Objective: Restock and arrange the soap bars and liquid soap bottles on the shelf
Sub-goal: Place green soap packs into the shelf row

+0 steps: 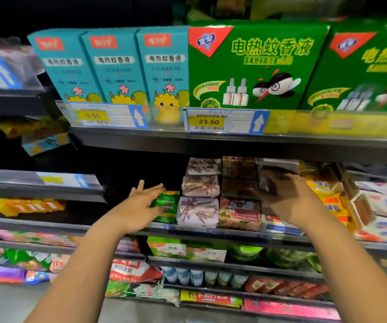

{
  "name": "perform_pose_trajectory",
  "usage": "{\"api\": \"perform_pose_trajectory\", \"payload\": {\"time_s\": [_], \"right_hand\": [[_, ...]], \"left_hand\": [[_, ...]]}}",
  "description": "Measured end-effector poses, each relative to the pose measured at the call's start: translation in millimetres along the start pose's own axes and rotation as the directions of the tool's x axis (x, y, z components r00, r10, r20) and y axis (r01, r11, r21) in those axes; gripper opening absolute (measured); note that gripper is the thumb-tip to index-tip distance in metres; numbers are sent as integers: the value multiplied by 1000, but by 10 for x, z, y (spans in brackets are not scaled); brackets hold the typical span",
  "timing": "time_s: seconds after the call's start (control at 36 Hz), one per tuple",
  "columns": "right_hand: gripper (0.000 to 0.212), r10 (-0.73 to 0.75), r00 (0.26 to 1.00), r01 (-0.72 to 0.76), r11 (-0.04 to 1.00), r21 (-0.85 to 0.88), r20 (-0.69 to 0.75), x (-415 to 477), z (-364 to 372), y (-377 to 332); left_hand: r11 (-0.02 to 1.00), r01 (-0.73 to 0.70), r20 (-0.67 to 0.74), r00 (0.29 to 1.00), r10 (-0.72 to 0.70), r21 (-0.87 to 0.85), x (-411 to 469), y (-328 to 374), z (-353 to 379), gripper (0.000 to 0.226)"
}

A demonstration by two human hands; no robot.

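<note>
On the middle shelf soap bars stand in stacks. A pile of three lavender-wrapped soap bars sits beside a stack of floral and orange soap bars. A green soap box stands left of the lavender pile. My left hand reaches in with straight fingers, its fingertips at the green box. My right hand grips a dark soap bar near the top of the white and red soap stack; its fingers hide most of that bar.
Above, a shelf carries teal boxes and green mosquito-liquid boxes with price tags. Yellow and white soap packs fill the right. Lower shelves hold small bottles and packets. A dark gap lies left of the green box.
</note>
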State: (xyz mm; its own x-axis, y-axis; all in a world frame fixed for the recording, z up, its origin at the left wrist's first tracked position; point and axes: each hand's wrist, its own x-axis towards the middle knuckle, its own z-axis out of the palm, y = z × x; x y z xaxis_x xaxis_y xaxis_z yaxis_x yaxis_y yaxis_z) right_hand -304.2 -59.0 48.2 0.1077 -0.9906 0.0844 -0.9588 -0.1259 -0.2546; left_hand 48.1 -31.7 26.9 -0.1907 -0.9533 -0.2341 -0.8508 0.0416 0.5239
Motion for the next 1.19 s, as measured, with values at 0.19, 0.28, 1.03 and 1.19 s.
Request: {"api": "perform_pose_trajectory", "payload": {"time_s": [0.19, 0.28, 1.03, 1.19], "right_hand": [[31, 52, 992, -16, 959, 284, -118, -342, -263, 309], [29, 76, 969, -61, 996, 72, -234, -468, -409, 709], [76, 250, 968, -246, 910, 334, 34, -578, -521, 3706], [70, 254, 940, -111, 858, 501, -227, -903, -648, 3822]], "left_hand": [[982, -130, -415, 893, 177, 138, 59, 799, 62, 28], [956, -215, -398, 874, 279, 199, 129, 1393, 222, 34], [813, -509, -172, 807, 565, 283, 809, 4024, 2360, 42], [873, -446, -198, 854, 481, 200, 667, 4321, 2299, 46]]}}
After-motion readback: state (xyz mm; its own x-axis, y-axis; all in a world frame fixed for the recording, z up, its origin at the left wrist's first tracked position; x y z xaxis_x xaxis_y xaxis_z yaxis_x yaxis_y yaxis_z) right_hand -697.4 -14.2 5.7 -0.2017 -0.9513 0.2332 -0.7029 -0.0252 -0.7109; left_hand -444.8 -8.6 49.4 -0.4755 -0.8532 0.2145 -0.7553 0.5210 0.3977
